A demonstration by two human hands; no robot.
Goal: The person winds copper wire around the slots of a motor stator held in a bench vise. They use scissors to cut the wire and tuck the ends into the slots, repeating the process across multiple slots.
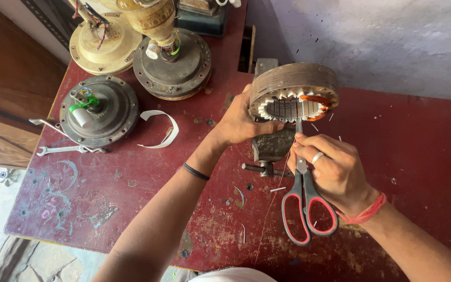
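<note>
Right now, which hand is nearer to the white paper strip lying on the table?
Left. The left hand grips the round stator, just right of the white paper strip. The right hand holds the scissors farther right.

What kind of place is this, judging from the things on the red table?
Probably a small repair workshop for ceiling fan motors. The left hand holds a stator ring with copper winding, the right hand grips scissors, and opened motor housings and a wrench lie on the worn table.
</note>
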